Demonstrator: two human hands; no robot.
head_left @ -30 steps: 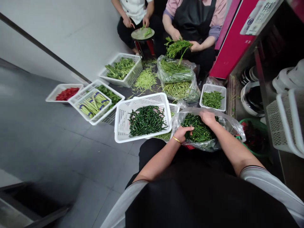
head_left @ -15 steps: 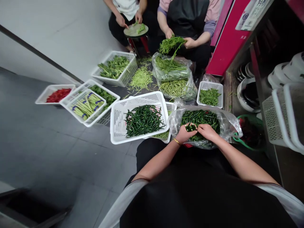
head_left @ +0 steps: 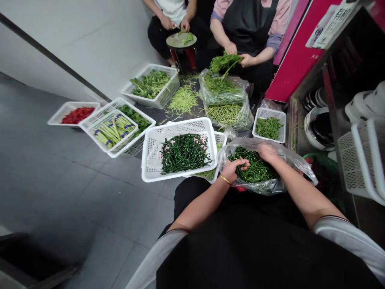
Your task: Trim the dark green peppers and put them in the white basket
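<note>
A clear plastic bag (head_left: pixel 296 160) in front of my lap holds a heap of long, thin dark green chillies (head_left: pixel 257 168). My left hand (head_left: pixel 233 168), with a gold band at the wrist, is at the bag's left side. Its thumb and fingers stretch over the chillies, and I see nothing held in it. My right hand (head_left: pixel 268 153) reaches into the far right part of the bag. Motion blurs its fingers, so any grip there is unclear. Just left of the bag, a white perforated basket (head_left: pixel 152 160) contains a pile of loose green chillies (head_left: pixel 185 154).
Two people sit opposite, handling greens. Between us are a bag of leafy stems (head_left: pixel 227 108), trimmings (head_left: pixel 183 99) on the floor and a small basket of leaves (head_left: pixel 269 127). Baskets of greens, bundled stalks (head_left: pixel 114 130) and red chillies (head_left: pixel 77 115) stand left. A metal shelf borders the right.
The small bunch of chillies no longer shows in my left hand, whose fingers have loosened. My right hand has moved away from the left, farther into the bag. The view has shifted slightly.
</note>
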